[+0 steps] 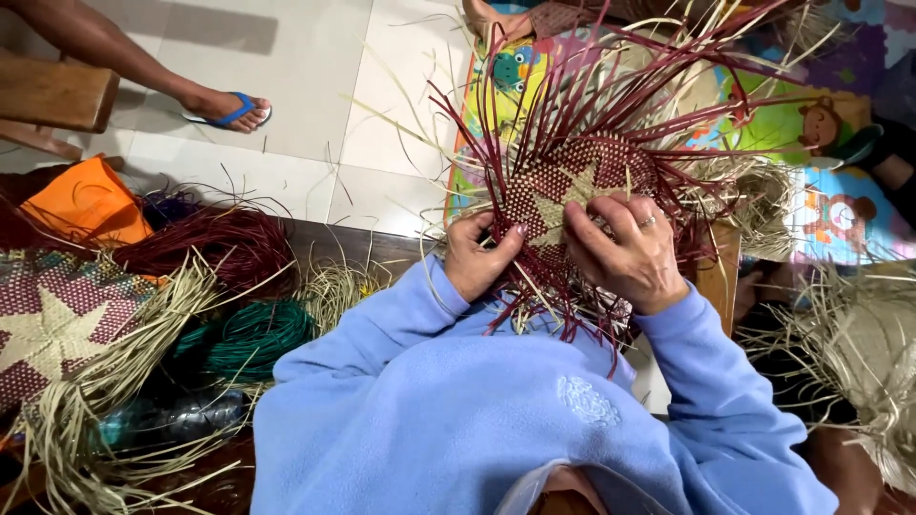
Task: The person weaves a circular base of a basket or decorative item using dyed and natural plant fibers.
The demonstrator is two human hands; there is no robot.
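Weave (572,186) upright, strands fanning away

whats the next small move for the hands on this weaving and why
Probably pull one loose maroon strand down and tuck it in at the edge. Both hands grip the weaving at its near edge: the left hand pinches it, and the right hand presses on top. The star panel looks woven tight, but many strand ends stick out unwoven around it.

Pale tiled floor with a play mat

Large cream floor tiles (286,57) run to a bright cartoon-printed foam mat (821,133); 1 brown wooden bench (52,95) stands at the left edge under even light.
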